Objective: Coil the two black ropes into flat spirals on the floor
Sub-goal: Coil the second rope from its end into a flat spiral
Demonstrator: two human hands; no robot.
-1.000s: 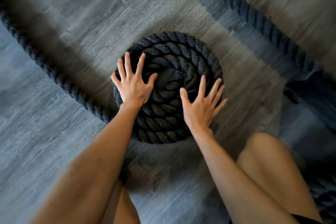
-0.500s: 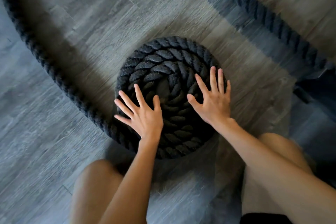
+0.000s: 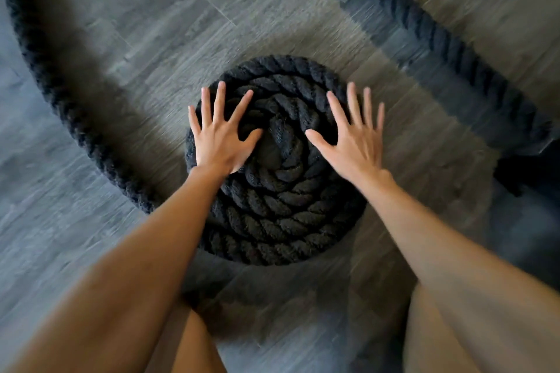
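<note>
A thick black twisted rope is wound into a flat spiral (image 3: 274,200) on the grey wooden floor at the centre of the view. Its loose tail (image 3: 60,94) curves away up the left side. My left hand (image 3: 219,138) lies flat on the spiral's left part, fingers spread. My right hand (image 3: 354,136) lies flat on its right part, fingers spread, holding nothing. A second black rope (image 3: 430,27) runs straight and diagonally across the upper right, uncoiled.
Grey wood-plank floor (image 3: 212,9) surrounds the coil. My bare knees sit at the bottom edge on both sides. A dark shadowed object (image 3: 533,166) lies at the right edge where the second rope ends.
Both hands shifted on the coil: the left moved from lower left up to the left side, the right stayed on the right. The spiral turned and the tail swung closer around it.
</note>
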